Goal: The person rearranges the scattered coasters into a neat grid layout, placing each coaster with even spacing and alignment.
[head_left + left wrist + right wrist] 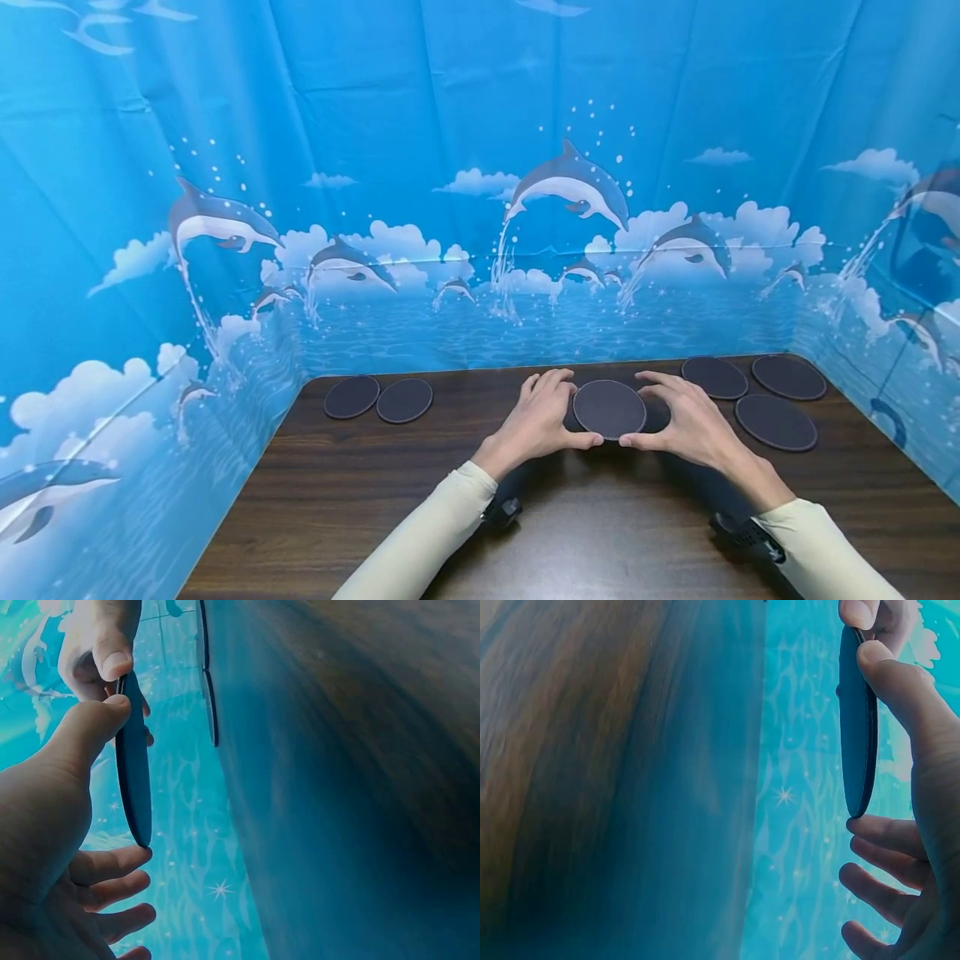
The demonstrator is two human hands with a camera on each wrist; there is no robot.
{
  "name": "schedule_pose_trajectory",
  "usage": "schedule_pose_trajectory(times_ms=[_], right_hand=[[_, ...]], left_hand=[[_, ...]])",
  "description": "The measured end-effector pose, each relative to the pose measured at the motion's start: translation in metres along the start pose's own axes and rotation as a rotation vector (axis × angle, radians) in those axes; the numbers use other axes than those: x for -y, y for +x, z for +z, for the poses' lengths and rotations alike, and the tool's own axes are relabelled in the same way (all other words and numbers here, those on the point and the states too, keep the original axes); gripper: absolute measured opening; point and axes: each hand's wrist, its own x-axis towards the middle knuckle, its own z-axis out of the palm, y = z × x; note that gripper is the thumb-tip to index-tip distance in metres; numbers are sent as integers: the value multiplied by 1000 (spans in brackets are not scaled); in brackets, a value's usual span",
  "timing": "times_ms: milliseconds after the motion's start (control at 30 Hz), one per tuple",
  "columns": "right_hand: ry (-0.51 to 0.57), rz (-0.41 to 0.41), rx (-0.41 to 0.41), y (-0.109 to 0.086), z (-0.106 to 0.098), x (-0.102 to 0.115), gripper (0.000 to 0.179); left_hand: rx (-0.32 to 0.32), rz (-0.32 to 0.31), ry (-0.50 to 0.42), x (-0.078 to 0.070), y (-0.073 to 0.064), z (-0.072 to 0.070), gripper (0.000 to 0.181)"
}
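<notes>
Your left hand [538,421] and right hand [693,421] pinch one dark disc [610,409] by its edges. A blue dolphin curtain [420,125] backs the wooden table [592,533].

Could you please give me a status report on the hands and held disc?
Left hand, right hand: both pinching held disc. Disc above tabletop. Five other discs aside, none apparently blocking.

The right hand [939,810] pinches a thin dark disc [857,724], seen almost edge-on, between thumb and index fingertip. The left hand [889,624] (only partly in view) meets its top end. Wooden tabletop [570,750] lies left, blue backdrop [795,735] beyond.
</notes>
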Motion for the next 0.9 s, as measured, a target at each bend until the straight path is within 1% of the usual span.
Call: schedule_pose_trajectory(times_ms=[133, 233, 467, 700, 900], right_hand=[[-7, -4, 2, 0, 2, 5, 84], [-8, -5, 8, -1, 6, 9, 84], [3, -58, -12, 1, 10, 19, 81], [22, -67, -11, 2, 12, 27, 81], [25, -77, -3, -1, 20, 34, 81]], left_hand=[[-16, 0, -2, 3, -7, -3, 82], [-16, -3, 1, 4, -12, -4, 82], [-14, -22, 24, 9, -25, -9, 82], [-40, 4, 11, 14, -37, -13, 79], [-46, 24, -12, 20, -51, -14, 76]])
